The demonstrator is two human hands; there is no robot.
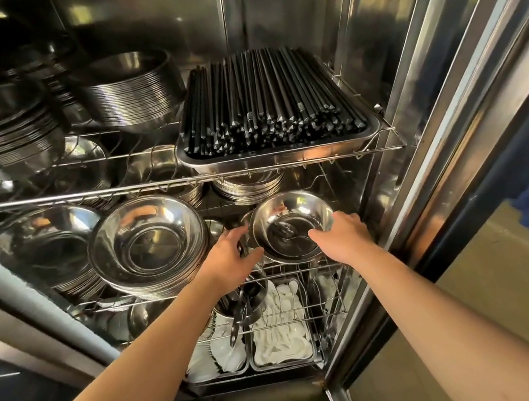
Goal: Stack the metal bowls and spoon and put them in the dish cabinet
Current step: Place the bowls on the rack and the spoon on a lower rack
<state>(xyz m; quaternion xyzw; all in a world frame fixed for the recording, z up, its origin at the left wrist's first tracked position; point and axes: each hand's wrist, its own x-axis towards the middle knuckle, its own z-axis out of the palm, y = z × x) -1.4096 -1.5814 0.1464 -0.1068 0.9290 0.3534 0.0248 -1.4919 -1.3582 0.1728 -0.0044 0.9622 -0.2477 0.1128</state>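
A shiny metal bowl (292, 209) with a metal spoon (287, 233) lying inside it is on the right of the dish cabinet's middle wire shelf (180, 291). My right hand (343, 234) grips its right rim, thumb over the edge. My left hand (230, 257) holds the left side, fingers curled around the rim. How many bowls are nested under it is hidden by my hands. The bowl tilts slightly toward me.
A tall stack of larger metal bowls (149, 244) stands just left. The upper shelf carries a tray of black chopsticks (270, 102) and stacked metal plates (131, 89). Trays of white spoons (281, 336) and tongs (240, 318) lie below. The cabinet's steel door frame (422, 154) is at right.
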